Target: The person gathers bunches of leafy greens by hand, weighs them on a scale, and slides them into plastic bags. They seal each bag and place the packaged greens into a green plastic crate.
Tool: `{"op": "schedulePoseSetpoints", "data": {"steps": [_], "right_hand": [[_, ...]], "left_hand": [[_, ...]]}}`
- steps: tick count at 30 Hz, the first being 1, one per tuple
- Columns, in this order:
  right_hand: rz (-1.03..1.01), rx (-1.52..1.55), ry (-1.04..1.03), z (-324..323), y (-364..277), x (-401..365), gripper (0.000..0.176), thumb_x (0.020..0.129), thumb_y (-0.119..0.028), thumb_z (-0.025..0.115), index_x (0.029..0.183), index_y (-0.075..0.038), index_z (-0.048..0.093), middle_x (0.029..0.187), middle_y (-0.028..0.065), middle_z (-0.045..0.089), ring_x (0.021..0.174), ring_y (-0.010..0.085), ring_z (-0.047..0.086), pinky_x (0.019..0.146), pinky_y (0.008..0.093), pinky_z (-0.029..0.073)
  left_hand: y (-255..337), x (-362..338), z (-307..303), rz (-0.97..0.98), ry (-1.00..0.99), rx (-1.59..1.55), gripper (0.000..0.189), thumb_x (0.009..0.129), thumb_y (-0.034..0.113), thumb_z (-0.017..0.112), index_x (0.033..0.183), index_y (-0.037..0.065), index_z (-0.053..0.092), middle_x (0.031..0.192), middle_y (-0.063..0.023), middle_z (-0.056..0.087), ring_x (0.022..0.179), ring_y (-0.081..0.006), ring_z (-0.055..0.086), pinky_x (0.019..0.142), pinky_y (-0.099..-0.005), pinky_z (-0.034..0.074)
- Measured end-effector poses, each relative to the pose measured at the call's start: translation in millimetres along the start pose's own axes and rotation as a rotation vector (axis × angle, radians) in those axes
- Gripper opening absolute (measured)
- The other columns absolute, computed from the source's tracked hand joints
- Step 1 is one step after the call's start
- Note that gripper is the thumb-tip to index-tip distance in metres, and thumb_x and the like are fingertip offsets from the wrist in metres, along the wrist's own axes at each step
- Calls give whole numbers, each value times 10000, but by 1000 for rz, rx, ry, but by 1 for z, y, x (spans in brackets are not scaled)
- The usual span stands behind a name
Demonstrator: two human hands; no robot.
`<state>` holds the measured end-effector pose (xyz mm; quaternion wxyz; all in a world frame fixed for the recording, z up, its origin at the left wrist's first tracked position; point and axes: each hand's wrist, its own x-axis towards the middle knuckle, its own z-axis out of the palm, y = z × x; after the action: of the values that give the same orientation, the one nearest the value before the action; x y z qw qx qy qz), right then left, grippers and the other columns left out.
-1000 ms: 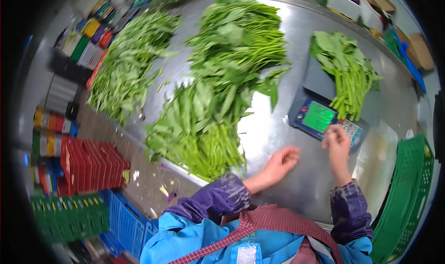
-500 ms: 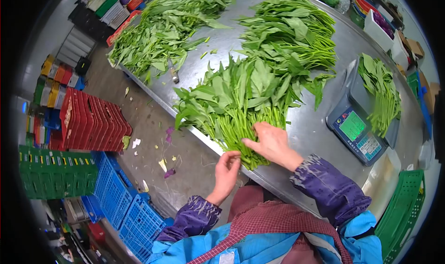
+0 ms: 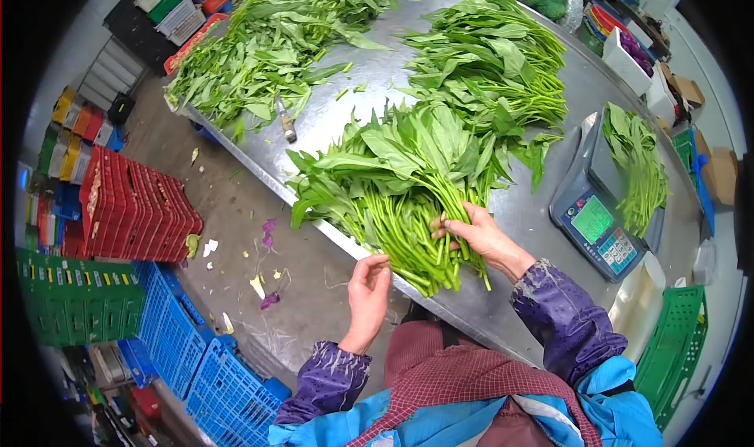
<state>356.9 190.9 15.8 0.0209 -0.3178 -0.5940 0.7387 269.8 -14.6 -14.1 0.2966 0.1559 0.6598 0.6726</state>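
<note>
My right hand (image 3: 485,237) is closed around several stems of water spinach, lifting them at the right side of the near pile (image 3: 393,219). That leafy pile lies at the edge of the steel table (image 3: 518,239), stem ends towards me. Just left of the stem ends hovers my left hand (image 3: 367,294), its fingers loosely bent and nothing visible in them. Behind the near pile lies another stack of water spinach (image 3: 503,62), stems to the right. A looser heap of greens (image 3: 267,54) covers the table's far left, with a knife (image 3: 286,122) beside it.
To the right, a digital scale (image 3: 603,231) carries a bunch of greens (image 3: 638,168). Red crates (image 3: 137,207), green crates (image 3: 78,298) and blue crates (image 3: 236,388) stand on the floor at left, among vegetable scraps (image 3: 258,286). A green crate (image 3: 667,353) is at lower right.
My right hand has taken hold of several stems and raised them slightly to the right, their leaves now crossing over the pile. My left hand has drawn a little away from the stem ends.
</note>
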Motion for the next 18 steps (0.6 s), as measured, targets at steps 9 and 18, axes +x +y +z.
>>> {"op": "schedulePoseSetpoints", "data": {"steps": [9,18], "right_hand": [[-337,-283,260,-30,-68,-55,290,871,-251,497,1013,2,481,697,112,547,573,189,529,561,328,445],[-588,-539,1270,-260,-116,-150,273,874,-270,485,930,-3,480,684,147,535,648,268,544,616,371,447]], "left_hand": [[24,21,44,180,-203,127,154,840,1,509,988,-18,545,940,-42,532,872,-114,508,804,-229,397],[23,23,72,50,-298,49,148,837,-32,491,977,-1,528,898,-28,540,817,-92,499,746,-218,406]]}}
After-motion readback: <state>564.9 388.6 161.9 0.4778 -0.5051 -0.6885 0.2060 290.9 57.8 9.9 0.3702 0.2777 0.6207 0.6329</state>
